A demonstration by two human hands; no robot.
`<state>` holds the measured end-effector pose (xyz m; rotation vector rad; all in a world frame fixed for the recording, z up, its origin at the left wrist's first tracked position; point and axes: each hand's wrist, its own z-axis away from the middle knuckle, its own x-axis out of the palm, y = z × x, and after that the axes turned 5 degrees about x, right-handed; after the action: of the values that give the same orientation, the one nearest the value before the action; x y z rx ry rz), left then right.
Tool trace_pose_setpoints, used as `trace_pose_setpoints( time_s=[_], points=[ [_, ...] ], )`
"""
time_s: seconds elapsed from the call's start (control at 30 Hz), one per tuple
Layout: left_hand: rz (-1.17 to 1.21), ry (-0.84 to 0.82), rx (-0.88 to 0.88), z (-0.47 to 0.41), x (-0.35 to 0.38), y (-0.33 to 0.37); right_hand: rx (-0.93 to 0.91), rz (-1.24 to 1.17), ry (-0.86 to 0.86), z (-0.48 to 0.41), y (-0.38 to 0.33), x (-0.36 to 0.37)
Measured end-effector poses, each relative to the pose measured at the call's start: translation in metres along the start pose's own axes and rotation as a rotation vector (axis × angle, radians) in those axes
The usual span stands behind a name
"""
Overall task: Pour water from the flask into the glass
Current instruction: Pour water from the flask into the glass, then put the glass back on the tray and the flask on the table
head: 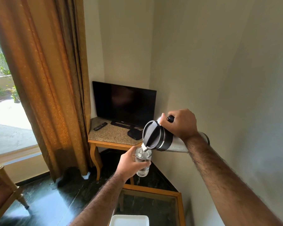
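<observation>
A steel flask with a black lid and black handle is tipped almost flat, its spout down and to the left. My right hand grips its handle from above. Just under the spout is a clear glass, held upright in the air by my left hand, which wraps its left side. Water runs from the spout into the glass, which looks largely full. A thin trickle seems to fall from the bottom of the glass.
Below my arms stands a glass-topped wooden table with a white tray on it. A corner stand carries a TV, a remote and a black box. A curtain and window are to the left, a chair at lower left.
</observation>
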<state>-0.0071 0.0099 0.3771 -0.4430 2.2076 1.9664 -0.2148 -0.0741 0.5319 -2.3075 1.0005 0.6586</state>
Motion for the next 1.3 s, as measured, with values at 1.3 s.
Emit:
trace_pose_setpoints(
  time_s=[1.3],
  points=[
    [-0.162,0.069,-0.208,0.022,0.037,-0.125,1.269,-1.149,-0.056,0.213,0.081,0.111]
  ],
)
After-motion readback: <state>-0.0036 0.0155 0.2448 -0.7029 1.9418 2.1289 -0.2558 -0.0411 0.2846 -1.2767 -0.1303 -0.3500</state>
